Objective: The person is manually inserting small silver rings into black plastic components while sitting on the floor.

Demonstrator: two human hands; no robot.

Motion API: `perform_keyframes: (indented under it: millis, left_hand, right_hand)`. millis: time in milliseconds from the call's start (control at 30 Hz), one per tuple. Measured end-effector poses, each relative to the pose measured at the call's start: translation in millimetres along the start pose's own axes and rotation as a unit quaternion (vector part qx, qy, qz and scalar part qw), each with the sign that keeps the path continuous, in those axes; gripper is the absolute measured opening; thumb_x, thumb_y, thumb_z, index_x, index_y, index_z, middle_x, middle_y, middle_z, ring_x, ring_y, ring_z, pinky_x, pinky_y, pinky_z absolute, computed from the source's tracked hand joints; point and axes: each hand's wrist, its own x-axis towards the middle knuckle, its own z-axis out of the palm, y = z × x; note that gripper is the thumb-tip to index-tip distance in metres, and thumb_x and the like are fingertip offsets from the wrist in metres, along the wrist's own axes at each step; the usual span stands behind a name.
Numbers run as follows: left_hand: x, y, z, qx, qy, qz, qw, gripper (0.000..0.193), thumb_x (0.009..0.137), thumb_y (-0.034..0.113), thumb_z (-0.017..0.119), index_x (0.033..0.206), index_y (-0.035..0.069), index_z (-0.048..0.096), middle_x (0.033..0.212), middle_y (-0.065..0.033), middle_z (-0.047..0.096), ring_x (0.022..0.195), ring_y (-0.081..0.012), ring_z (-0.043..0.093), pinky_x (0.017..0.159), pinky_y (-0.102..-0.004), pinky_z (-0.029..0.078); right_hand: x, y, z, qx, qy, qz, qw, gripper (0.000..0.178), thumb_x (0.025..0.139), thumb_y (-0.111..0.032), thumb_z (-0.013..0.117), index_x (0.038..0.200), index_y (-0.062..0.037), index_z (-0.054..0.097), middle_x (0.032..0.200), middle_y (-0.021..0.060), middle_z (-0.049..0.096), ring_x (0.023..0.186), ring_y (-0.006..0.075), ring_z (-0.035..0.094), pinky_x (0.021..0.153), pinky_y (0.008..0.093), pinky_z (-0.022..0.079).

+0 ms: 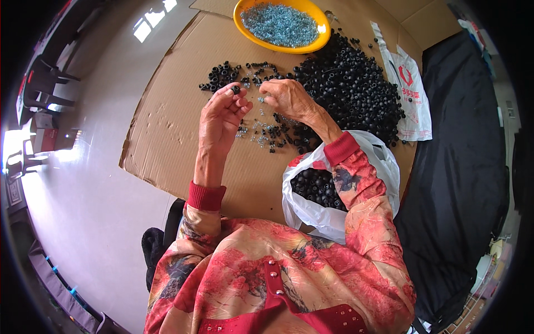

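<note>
My left hand (221,114) is raised over the cardboard sheet, its thumb and fingertips closed on a small round black plastic piece (236,89) with a hole in it. To its right, my right hand (292,101) is bent with its fingers drawn together; whatever they hold, if anything, is hidden. Small clear pieces (260,139) lie scattered with black ones below and between the hands. A small cluster of black pieces (219,76) sits just beyond my left hand. Past my right hand spreads a large heap of black pieces (356,78).
An oval yellow bowl (243,32) of bluish clear pieces stands at the far edge. A white plastic bag (295,206) holding black pieces lies open under my right forearm. Another white bag (418,114) lies flat at right on the cardboard (167,117), beside black cloth (456,167).
</note>
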Motion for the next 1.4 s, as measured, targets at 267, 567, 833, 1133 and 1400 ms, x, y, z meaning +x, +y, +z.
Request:
perform_keyframes:
  millis: [267,567,833,1133,1400]
  left_hand:
    - [1.4,-0.1,-2.6,-0.02,0.0,-0.006,1.0,0.023,0.086,0.008,0.051,0.107,-0.003,0.053,0.094,-0.0132,0.06,0.078,-0.0168,0.058,0.079,-0.0348,0.05]
    - [-0.2,-1.1,-2.4,-0.015,0.002,-0.012,1.0,0.023,0.085,0.006,0.05,0.106,-0.003,0.053,0.092,-0.0118,0.06,0.077,-0.0162,0.057,0.078,-0.0329,0.049]
    - [0.5,-4.9,-1.0,-0.01,-0.001,-0.022,1.0,0.024,0.085,0.007,0.051,0.107,-0.002,0.053,0.091,-0.0108,0.06,0.076,-0.0153,0.057,0.078,-0.0328,0.049]
    - [6.1,-0.7,1.8,-0.005,0.009,-0.015,1.0,0.023,0.086,0.009,0.053,0.106,-0.002,0.053,0.09,-0.0106,0.06,0.077,-0.0165,0.056,0.078,-0.033,0.049]
    - [2.7,-7.1,5.7,-0.002,-0.008,-0.027,1.0,0.022,0.086,0.008,0.052,0.105,-0.003,0.053,0.093,-0.0123,0.06,0.076,-0.0161,0.058,0.077,-0.0342,0.05]
  right_hand:
    - [3.3,-4.3,8.2,-0.029,-0.028,-0.014,0.999,0.008,0.074,-0.007,0.052,0.076,0.0004,0.05,0.071,0.0158,0.057,0.071,0.0343,0.059,0.065,0.0418,0.048]
    - [3.0,1.1,-41.6,0.293,0.053,0.19,0.936,0.012,0.077,-0.009,0.063,0.084,0.0,0.063,0.066,0.0011,0.061,0.052,0.0052,0.055,0.047,0.0189,0.043]
    - [1.3,90.1,-99.1,0.435,0.34,0.328,0.767,0.018,0.075,-0.009,0.061,0.088,0.0031,0.059,0.063,0.0078,0.061,0.047,0.0138,0.059,0.039,0.0193,0.044]
    - [5.4,83.4,-113.3,0.292,0.302,0.227,0.878,0.032,0.079,-0.017,0.063,0.101,0.0053,0.059,0.073,0.0091,0.064,0.057,0.0132,0.061,0.052,0.0229,0.05]
    - [-37.0,38.5,-54.6,-0.025,-0.006,0.064,0.998,0.017,0.073,-0.006,0.055,0.085,-0.0028,0.067,0.074,0.0124,0.065,0.068,0.0184,0.063,0.063,0.0284,0.05]
